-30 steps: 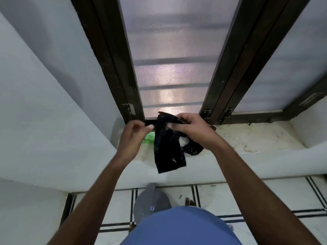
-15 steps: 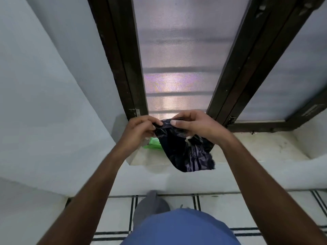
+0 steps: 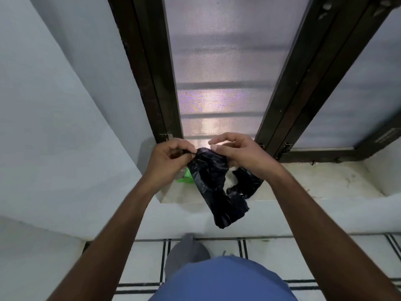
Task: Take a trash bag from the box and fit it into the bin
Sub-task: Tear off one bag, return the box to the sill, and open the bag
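head view: left hand and right hand each pinch the top edge of the black trash bag, held above the window sill; the rest hangs crumpled below the hands. risk: thin film stays stuck or tears if pulled hard (bin not in view).

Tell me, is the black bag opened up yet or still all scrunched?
Still scrunched. The black bag hangs in a crumpled strip between the left hand and right hand, which pinch its top edge. No mouth shows.
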The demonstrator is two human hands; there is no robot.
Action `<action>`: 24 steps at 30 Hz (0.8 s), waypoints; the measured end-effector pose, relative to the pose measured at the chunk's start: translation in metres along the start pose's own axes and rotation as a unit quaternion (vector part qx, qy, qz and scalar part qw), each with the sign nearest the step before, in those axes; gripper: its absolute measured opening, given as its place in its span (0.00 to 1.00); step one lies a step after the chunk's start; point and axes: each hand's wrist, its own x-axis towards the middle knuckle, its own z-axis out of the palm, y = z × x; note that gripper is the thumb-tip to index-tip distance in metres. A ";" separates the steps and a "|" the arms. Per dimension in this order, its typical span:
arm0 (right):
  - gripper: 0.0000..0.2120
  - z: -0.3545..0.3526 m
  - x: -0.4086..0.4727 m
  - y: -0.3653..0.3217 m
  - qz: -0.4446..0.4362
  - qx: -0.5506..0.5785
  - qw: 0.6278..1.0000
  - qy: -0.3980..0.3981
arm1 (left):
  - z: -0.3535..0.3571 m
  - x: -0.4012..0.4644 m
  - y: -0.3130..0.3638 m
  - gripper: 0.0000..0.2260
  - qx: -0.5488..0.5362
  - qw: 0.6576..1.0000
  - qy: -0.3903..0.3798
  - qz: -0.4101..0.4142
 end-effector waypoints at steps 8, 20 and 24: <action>0.13 0.003 0.002 0.003 -0.016 -0.008 1.000 0.020 | 0.001 0.000 0.007 0.06 -0.116 0.980 -0.034 -0.155; 0.08 0.003 0.000 0.012 0.000 -0.099 0.994 -0.038 | 0.001 -0.004 0.005 0.09 -0.013 0.995 -0.037 -0.096; 0.11 0.008 -0.001 0.015 -0.031 -0.071 0.997 -0.003 | -0.001 -0.005 0.007 0.12 -0.042 0.993 -0.029 -0.102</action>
